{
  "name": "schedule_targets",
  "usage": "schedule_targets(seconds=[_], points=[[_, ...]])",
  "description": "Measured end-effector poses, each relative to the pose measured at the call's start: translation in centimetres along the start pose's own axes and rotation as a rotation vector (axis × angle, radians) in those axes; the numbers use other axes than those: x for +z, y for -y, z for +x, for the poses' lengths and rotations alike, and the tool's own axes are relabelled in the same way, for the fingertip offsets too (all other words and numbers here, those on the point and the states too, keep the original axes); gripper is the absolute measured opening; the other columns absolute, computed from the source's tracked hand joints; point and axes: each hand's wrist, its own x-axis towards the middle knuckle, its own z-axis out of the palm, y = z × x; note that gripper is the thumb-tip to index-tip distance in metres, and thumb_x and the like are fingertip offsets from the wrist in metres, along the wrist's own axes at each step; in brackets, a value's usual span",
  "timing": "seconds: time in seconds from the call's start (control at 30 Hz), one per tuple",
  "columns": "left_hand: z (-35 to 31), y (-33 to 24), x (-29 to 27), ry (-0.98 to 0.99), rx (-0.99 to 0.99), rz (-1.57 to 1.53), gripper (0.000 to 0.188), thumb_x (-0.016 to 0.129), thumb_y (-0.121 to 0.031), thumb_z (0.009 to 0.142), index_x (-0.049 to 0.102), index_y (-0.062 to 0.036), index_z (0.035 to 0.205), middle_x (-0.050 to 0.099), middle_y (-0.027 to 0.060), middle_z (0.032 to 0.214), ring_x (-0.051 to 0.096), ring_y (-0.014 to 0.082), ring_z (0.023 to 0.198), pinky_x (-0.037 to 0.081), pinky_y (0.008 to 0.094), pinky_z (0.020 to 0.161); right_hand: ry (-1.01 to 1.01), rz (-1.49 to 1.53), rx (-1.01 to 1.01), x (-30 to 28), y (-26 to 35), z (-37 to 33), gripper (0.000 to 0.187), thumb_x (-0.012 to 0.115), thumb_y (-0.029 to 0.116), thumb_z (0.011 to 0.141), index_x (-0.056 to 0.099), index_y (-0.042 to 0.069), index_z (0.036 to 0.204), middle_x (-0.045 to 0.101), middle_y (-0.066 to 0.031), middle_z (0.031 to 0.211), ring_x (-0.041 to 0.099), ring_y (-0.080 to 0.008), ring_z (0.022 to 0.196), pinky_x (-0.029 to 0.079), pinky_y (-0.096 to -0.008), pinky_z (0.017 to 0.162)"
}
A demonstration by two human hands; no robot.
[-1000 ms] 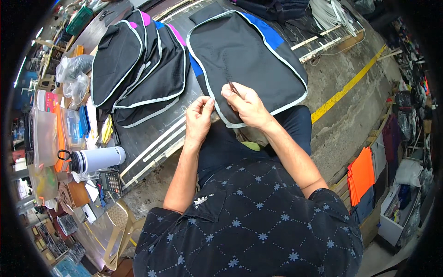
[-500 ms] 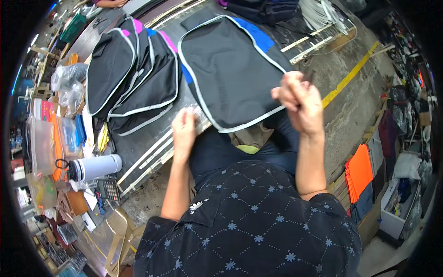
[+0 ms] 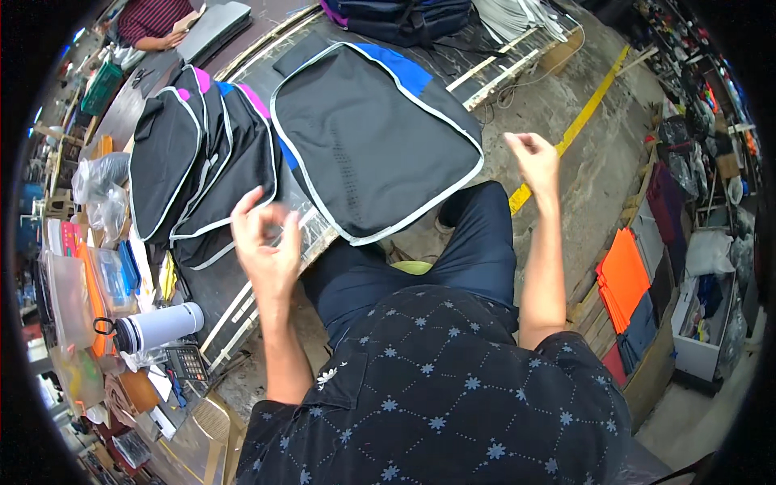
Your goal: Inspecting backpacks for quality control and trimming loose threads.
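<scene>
A black fabric panel (image 3: 388,137) with pale grey binding round its edge and blue corner pieces lies on the dark table, its near edge reaching over my lap. My left hand (image 3: 267,242) is raised beside its near left corner, thumb and fingers apart, with nothing visible in it. Off the panel's right edge, my right hand (image 3: 536,166) hovers with thumb and fingers curled together in a pinch. Whatever it holds, if anything, is too small to make out. Left of the panel lies a fanned stack of similar black panels (image 3: 166,166) with grey binding and pink and blue tips.
A lidded bottle (image 3: 166,326), a calculator (image 3: 187,364) and clear plastic boxes (image 3: 71,295) crowd the left side. At the far edge sit a dark bag (image 3: 404,20) and pale strips (image 3: 517,16). Another person's hand (image 3: 172,40) is at the far left. Orange sheets (image 3: 624,279) stand at right.
My left hand has lifted leftward and its fingers have spread. My right hand has come away from the panel's right edge. The view has shifted, and more of the other person shows.
</scene>
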Motion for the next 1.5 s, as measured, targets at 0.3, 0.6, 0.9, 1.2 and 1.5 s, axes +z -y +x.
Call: schedule_targets(seconds=[0.3, 0.6, 0.9, 1.2, 1.5], points=[[0.3, -5.7, 13.4, 0.622, -0.440, -0.654, 0.027, 0.061, -0.020, 0.113, 0.076, 0.0024, 0.119, 0.078, 0.0073, 0.106, 0.066, 0.0098, 0.072, 0.057, 0.0272, 0.069, 0.182, 0.238, -0.006, 8.5, 1.0, -5.9, 0.021, 0.088, 0.014, 0.091, 0.077, 0.001, 0.103, 0.055, 0.0108, 0.073, 0.043, -0.0010, 0.064, 0.035, -0.0226, 0.057], [1.4, -5.2, 21.4, 0.685, -0.686, -0.810, 0.065, 0.072, -0.010, 0.101, 0.042, 0.0082, 0.156, 0.074, 0.0068, 0.093, 0.066, 0.0122, 0.065, 0.052, 0.0265, 0.059, 0.169, 0.603, 0.218, 7.6, 0.9, -9.8, 0.020, 0.084, 0.015, 0.096, 0.076, 0.000, 0.109, 0.074, 0.0002, 0.095, 0.066, -0.0084, 0.085, 0.053, -0.0256, 0.079], [0.3, -4.7, 20.9, 0.726, -0.703, -0.923, 0.075, 0.079, -0.010, 0.098, 0.038, 0.0078, 0.159, 0.076, 0.0066, 0.092, 0.063, 0.0088, 0.067, 0.048, 0.0227, 0.057, 0.145, 0.195, -0.093, 5.0, 2.8, -8.6, 0.014, 0.080, 0.008, 0.100, 0.076, 0.000, 0.111, 0.068, 0.0066, 0.090, 0.058, -0.0009, 0.077, 0.049, -0.0193, 0.069], [-0.3, -4.7, 21.4, 0.684, -0.678, -0.954, 0.076, 0.080, -0.011, 0.099, 0.039, 0.0063, 0.160, 0.077, 0.0066, 0.095, 0.060, 0.0064, 0.064, 0.046, 0.0203, 0.057, 0.249, -0.165, -0.253, 5.6, 5.0, -7.3, 0.019, 0.076, 0.016, 0.096, 0.077, 0.002, 0.108, 0.079, -0.0148, 0.086, 0.076, -0.0251, 0.071, 0.058, -0.0380, 0.069], [-0.7, -4.9, 21.3, 0.656, -0.667, -0.975, 0.073, 0.078, -0.010, 0.101, 0.039, 0.0054, 0.160, 0.077, 0.0064, 0.096, 0.058, 0.0070, 0.064, 0.046, 0.0212, 0.060, 0.257, 0.235, -0.134, 6.1, 2.4, -7.3, 0.025, 0.075, 0.022, 0.103, 0.070, 0.001, 0.117, 0.076, -0.0128, 0.100, 0.075, -0.0214, 0.090, 0.057, -0.0357, 0.083]])
